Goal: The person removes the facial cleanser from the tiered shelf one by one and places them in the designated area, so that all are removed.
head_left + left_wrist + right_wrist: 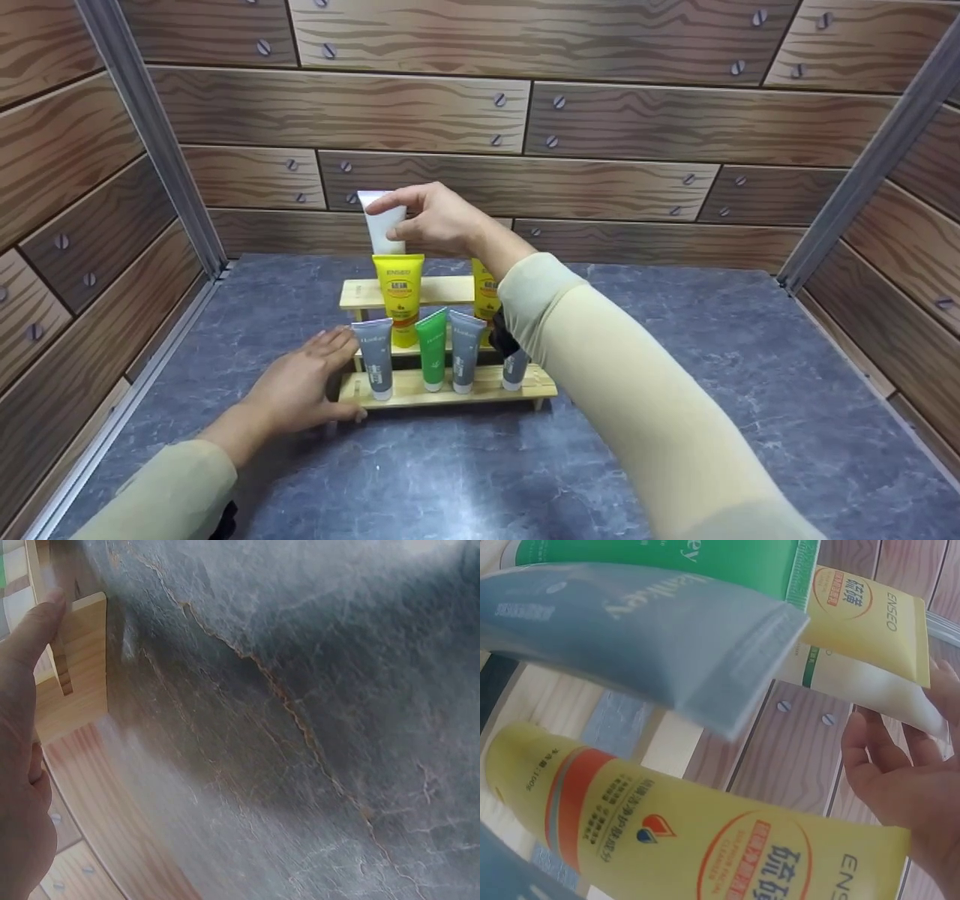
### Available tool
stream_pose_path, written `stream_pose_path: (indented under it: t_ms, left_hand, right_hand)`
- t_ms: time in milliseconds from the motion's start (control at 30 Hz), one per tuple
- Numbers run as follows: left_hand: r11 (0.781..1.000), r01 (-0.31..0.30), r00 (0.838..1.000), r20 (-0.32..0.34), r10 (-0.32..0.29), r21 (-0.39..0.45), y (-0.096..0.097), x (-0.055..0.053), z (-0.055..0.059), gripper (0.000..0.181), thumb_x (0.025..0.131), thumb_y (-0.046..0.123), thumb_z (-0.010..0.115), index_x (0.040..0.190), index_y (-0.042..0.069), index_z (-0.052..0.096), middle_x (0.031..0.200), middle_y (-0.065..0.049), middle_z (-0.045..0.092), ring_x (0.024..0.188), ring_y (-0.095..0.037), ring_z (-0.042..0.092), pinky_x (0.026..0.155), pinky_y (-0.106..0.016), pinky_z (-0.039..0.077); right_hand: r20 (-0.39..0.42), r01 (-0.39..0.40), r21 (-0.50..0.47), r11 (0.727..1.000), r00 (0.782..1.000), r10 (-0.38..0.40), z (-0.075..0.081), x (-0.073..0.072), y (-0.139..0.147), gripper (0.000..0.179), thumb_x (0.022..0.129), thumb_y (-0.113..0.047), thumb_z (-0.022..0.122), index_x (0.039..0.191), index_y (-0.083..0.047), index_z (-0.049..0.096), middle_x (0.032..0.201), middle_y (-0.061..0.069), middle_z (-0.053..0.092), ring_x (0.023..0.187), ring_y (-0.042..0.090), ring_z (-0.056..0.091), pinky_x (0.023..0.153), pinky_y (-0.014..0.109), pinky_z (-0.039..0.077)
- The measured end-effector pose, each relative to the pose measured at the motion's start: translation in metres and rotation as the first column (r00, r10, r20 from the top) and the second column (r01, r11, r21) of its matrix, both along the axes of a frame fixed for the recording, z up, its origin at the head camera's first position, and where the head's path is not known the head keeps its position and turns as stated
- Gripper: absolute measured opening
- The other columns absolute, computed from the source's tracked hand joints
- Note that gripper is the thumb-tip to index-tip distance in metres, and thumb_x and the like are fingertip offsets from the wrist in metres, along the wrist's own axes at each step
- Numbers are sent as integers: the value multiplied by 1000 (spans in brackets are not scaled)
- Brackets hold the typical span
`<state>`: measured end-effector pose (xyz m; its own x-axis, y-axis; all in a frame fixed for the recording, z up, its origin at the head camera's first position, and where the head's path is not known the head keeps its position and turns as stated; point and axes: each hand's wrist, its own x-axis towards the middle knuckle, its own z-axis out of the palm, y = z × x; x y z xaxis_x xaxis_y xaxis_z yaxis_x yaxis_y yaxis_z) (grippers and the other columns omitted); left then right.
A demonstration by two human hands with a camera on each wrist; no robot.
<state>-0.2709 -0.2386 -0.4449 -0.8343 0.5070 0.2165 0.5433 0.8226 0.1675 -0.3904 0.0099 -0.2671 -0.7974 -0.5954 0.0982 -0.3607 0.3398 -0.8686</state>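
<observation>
A tiered wooden rack (pixel 450 291) holds upright squeeze tubes. My left hand (pixel 296 386) grips its left end, with the thumb near the front edge; the left wrist view shows that thumb against the wooden end panel (pixel 86 652). Over the back tier, my right hand (pixel 446 217) holds a white tube (pixel 384 229) by its upper part, between thumb and fingers. In the right wrist view, the white tube (pixel 870 694) is partly behind a yellow one, and its lower end is hidden.
Yellow tubes (pixel 400 289) stand on the middle tier, one partly behind my right forearm. Grey tubes (pixel 375 364) and a green tube (pixel 433 352) line the front tier. The rack stands on a grey marbled tabletop (pixel 675 390), with wood-patterned walls (pixel 615 187) around it.
</observation>
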Motion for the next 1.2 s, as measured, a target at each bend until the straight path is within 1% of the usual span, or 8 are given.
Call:
stream_pose_path:
  t_ms: [67, 233, 433, 600, 733, 833, 1033, 1200]
  left_hand:
    - [1000, -1, 1000, 4, 1, 0, 1, 0, 0, 107, 81, 60, 85, 157, -5, 44, 163, -23, 39, 152, -43, 38, 126, -56, 28]
    - [1000, -14, 1000, 15, 14, 0, 2, 0, 1, 108, 80, 61, 85, 158, -3, 44, 164, -22, 38, 153, -43, 37, 126, -57, 27]
    - [1000, -17, 999, 28, 17, -3, 4, 1, 2, 108, 81, 60, 85, 158, -2, 43, 165, -22, 37, 153, -43, 36, 126, -57, 27]
    - [1000, -17, 1000, 22, 17, -7, 4, 1, 2, 107, 81, 60, 85, 157, -3, 44, 164, -23, 38, 152, -43, 37, 126, -57, 28]
    - [1000, -24, 999, 23, 24, -6, 2, 2, 2, 107, 81, 60, 85, 157, -3, 44, 164, -23, 38, 152, -44, 37, 125, -58, 28]
    - [1000, -21, 1000, 14, 21, -7, 1, 2, 1, 107, 81, 60, 86, 156, -4, 45, 164, -23, 39, 152, -44, 38, 125, -58, 29]
    - [1000, -7, 1000, -13, 7, -14, 1, 1, 1, 106, 80, 58, 87, 153, -7, 48, 161, -26, 43, 150, -44, 40, 126, -57, 29]
    - [1000, -20, 1000, 2, 20, -14, 1, 3, 2, 106, 81, 60, 85, 154, -6, 47, 162, -26, 41, 151, -45, 39, 125, -59, 29]
  right_hand:
    - [-21, 18, 8, 1000, 1000, -18, 0, 0, 0, 39, 99, 4, 69, 133, -14, 75, 129, 7, 67, 107, 21, 66, 100, 39, 60]
    - [-79, 62, 33, 998, 995, -60, 0, 1, 0, 40, 99, 6, 67, 132, -13, 76, 133, 8, 66, 110, 21, 65, 96, 32, 60]
    - [-141, 150, 67, 986, 980, -139, 0, 1, 0, 39, 99, 6, 68, 129, -16, 78, 136, 5, 67, 114, 21, 64, 93, 30, 60]
    - [-164, 194, 18, 981, 968, -189, 4, 3, -1, 37, 99, 6, 69, 128, -16, 79, 137, 5, 67, 118, 21, 64, 96, 31, 60]
    - [-168, 205, -39, 978, 964, -208, 13, 5, -1, 38, 98, 6, 69, 128, -15, 79, 139, 6, 67, 120, 22, 65, 97, 31, 60]
    - [-172, 204, -61, 977, 962, -212, 23, 7, 2, 38, 98, 7, 70, 128, -15, 78, 138, 6, 68, 118, 21, 66, 95, 30, 61]
    - [-201, 160, -103, 982, 963, -178, 45, 13, 16, 39, 97, 9, 70, 130, -10, 77, 137, 10, 69, 116, 21, 67, 94, 28, 61]
    - [-217, 126, -169, 977, 963, -162, 67, 20, 32, 40, 96, 12, 68, 131, -6, 75, 143, 14, 65, 122, 25, 67, 97, 28, 60]
